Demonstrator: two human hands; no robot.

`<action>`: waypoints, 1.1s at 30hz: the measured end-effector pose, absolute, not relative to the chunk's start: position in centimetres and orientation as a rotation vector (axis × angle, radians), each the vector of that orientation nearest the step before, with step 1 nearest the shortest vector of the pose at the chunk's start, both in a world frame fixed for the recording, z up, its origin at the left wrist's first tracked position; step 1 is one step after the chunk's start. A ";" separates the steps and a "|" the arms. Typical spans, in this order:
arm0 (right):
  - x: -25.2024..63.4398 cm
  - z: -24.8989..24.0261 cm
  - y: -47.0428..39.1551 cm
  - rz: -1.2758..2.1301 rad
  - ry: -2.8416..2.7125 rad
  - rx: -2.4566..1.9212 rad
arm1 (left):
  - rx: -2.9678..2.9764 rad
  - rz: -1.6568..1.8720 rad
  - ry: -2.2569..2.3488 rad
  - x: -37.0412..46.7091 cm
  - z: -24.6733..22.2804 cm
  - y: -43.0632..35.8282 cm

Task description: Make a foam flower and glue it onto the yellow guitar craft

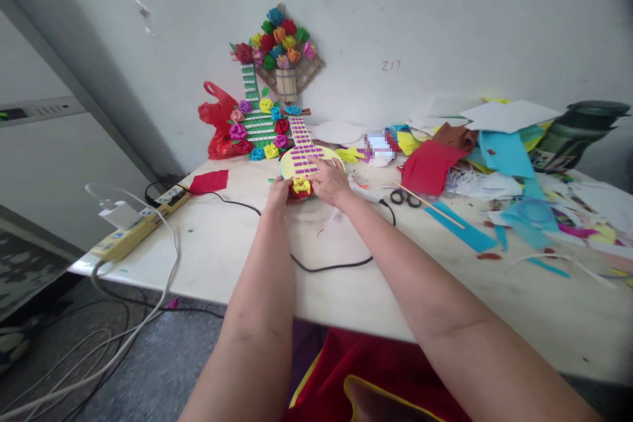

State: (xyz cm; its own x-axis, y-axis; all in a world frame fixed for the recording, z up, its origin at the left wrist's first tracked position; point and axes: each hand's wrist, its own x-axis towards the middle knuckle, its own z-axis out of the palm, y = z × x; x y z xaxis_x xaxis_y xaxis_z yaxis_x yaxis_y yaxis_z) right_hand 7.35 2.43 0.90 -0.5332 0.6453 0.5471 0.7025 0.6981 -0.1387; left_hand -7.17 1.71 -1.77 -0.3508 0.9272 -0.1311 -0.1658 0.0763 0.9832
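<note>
A yellow craft guitar with purple bars along its neck and body leans at the back middle of the table. A yellow paper flower with red around it sits at its lower edge, between my hands. My left hand is closed at the guitar's lower left edge, beside the flower; its fingertips are partly hidden. On the lower right of the guitar lies my right hand, its fingers apart and stretched over the purple bars, its thumb side close to the flower.
A green craft guitar ringed with flowers stands behind, near a red plastic bag. Right are a glue gun, scissors, a stick and coloured scraps. A power strip and black cable lie nearer.
</note>
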 end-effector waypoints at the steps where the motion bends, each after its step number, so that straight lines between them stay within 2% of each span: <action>1: 7.3 0.9 2.5 -0.130 -2.336 -1.023 | 0.826 1.454 1.404 -7.2 -1.8 1.7; 19: 7.0 0.5 2.0 -0.190 -2.434 -0.967 | 0.827 1.461 1.449 -7.2 -1.8 1.8; 25: 8.2 0.8 3.2 -0.135 -2.161 -1.169 | 0.914 1.421 1.702 -8.7 -3.3 3.1; 33: 9.5 1.6 3.8 -0.073 -1.977 -1.552 | 0.778 1.735 1.740 -10.2 -3.7 3.4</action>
State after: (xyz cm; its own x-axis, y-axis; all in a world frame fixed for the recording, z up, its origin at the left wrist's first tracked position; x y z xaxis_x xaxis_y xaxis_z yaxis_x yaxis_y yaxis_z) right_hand 9.54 3.81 1.57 -0.1204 0.8612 0.4937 0.8954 0.3090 -0.3206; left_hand -10.22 3.40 -3.71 -0.6769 0.7360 0.0138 0.0160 -0.0040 0.9999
